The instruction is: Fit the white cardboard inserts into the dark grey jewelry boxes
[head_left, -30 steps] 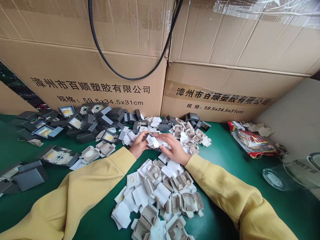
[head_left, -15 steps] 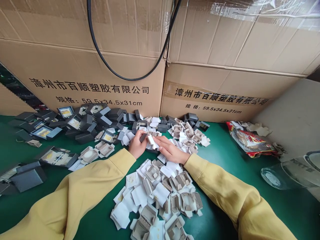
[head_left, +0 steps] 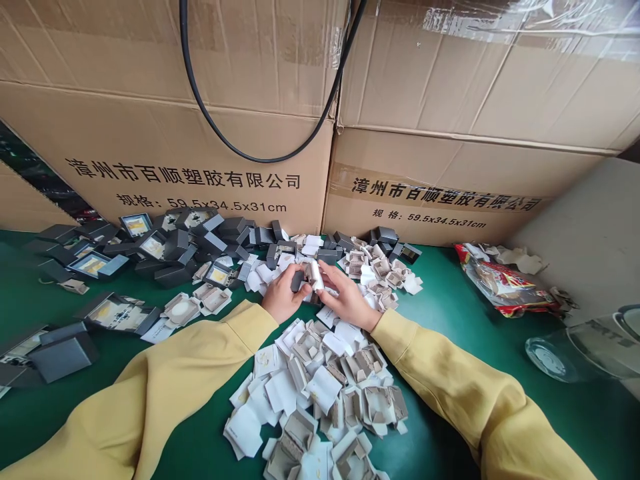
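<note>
In the head view, your right hand is arching, no longer flat, its grip unclear; you are apparently reworking one curled white card piece between both hands; your left hand is grasping one small dark-grey boxlike piece; white-and-grey cardboard scraps are overlapping beyond counting.

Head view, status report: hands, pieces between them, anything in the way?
Left hand holding small dark grey piece. Right hand at small white piece. Heaped white and grey card inserts close by, nearer the wearer.
</note>
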`<state>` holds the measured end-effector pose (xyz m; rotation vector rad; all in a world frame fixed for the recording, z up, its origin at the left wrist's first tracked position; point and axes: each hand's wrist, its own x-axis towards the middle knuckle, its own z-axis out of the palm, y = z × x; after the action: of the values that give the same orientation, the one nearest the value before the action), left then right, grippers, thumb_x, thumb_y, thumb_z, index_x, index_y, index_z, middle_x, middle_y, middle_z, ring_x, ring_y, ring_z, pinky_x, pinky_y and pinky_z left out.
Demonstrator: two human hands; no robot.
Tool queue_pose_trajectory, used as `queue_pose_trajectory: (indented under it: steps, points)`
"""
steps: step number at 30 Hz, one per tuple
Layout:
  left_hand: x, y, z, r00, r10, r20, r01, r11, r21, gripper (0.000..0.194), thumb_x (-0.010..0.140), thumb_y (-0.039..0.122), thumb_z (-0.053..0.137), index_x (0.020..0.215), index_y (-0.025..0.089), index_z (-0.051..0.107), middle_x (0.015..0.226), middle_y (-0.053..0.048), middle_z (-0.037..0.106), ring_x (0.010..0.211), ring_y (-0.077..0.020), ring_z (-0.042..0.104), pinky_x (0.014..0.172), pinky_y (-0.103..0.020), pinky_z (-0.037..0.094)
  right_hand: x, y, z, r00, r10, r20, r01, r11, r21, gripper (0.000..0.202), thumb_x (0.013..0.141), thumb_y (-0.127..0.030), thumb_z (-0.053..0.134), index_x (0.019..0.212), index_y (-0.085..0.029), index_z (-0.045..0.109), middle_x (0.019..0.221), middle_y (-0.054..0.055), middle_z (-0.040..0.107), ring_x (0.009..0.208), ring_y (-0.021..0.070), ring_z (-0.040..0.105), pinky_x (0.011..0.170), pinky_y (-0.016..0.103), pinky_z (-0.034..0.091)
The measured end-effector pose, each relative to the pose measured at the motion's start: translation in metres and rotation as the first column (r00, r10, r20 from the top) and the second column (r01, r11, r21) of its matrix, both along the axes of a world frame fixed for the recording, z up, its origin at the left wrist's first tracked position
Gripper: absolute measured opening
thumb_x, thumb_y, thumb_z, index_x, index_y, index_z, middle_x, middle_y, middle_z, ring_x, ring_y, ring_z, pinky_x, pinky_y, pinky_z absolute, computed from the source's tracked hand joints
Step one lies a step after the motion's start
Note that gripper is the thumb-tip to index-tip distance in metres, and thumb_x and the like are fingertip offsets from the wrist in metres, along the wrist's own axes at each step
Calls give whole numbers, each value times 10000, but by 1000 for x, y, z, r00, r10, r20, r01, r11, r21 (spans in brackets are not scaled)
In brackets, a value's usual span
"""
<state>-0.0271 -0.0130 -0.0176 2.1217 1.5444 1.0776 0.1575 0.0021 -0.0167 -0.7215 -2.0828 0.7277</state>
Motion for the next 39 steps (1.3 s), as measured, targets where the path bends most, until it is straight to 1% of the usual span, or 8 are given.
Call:
queue_pose_trajectory:
  steps: [4, 8, 15, 19, 22, 28, 35, 39]
  points:
    - [-1, 2, -4, 1000, -1, -22, 2, 999, 53, 413, 776, 565, 433, 941, 188, 464, 908, -92, 617, 848, -247, 607, 712, -347, 465, -1, -2, 3, 998, -10, 66, 5, 997, 76, 437, 857, -247, 461, 1287, -209, 396, 1146, 108, 518, 1034, 204, 517, 903, 394, 461]
    - [-2, 2, -4, 999, -18, 34, 19, 1000, -14, 393, 781, 553, 436, 952, 199, 444, 845, -56, 627, 793, -228, 624, 677, -324, 467, 0, 0, 3, 996, -56, 70, 47, 990, 135, 350, 830, -260, 520, 1173, -192, 497, 1078, 107, 564, 1025, 219, 509, 894, 403, 447]
    - [-2, 0, -2, 999, -27, 37, 28, 999, -34, 498, 767, 650, 365, 973, 202, 432, 820, -58, 626, 776, -235, 632, 645, -310, 460, 0, 1, 3, 995, -29, 97, 22, 997, 77, 380, 810, -236, 542, 1186, -201, 490, 1088, 94, 573, 1011, 203, 530, 888, 372, 451]
    - [-2, 1, -3, 999, 4, 36, -4, 1000, -12, 558, 772, 684, 283, 973, 189, 445, 829, -76, 619, 737, -232, 623, 628, -319, 455, 0, 3, 2, 992, -36, 120, 32, 999, 38, 391, 797, -242, 559, 1180, -198, 498, 1065, 92, 577, 979, 201, 543, 842, 353, 472]
    - [-2, 2, -5, 999, 22, 47, -23, 1000, 10, 583, 781, 687, 239, 986, 182, 446, 848, -86, 614, 732, -230, 613, 630, -323, 449, 0, 4, 2, 994, -12, 110, 9, 1000, 23, 388, 805, -254, 559, 1184, -202, 496, 1082, 88, 569, 999, 196, 539, 846, 338, 471]
    - [-3, 2, -7, 999, -37, 33, 37, 999, 0, 635, 757, 723, 201, 1001, 181, 424, 884, -93, 607, 763, -230, 613, 649, -324, 452, 0, 4, 1, 992, -17, 127, 10, 998, 57, 378, 825, -286, 550, 1188, -209, 477, 1088, 90, 563, 1006, 199, 532, 863, 352, 457]
    - [-3, 1, -7, 1000, -20, 0, 20, 1000, 10, 627, 757, 724, 193, 1013, 192, 405, 901, -89, 595, 760, -225, 609, 654, -325, 452, -1, 3, 2, 980, 9, 200, -42, 986, 162, 368, 791, -254, 565, 1143, -182, 484, 1053, 102, 570, 983, 213, 507, 873, 384, 439]
    - [-2, 1, -5, 1000, 4, -3, -4, 1000, 0, 567, 781, 687, 212, 1000, 198, 399, 873, -75, 589, 729, -218, 603, 635, -323, 446, -2, 2, 3, 969, -37, 246, -11, 982, 189, 349, 772, -235, 560, 1112, -185, 500, 1010, 95, 569, 940, 221, 503, 858, 405, 437]
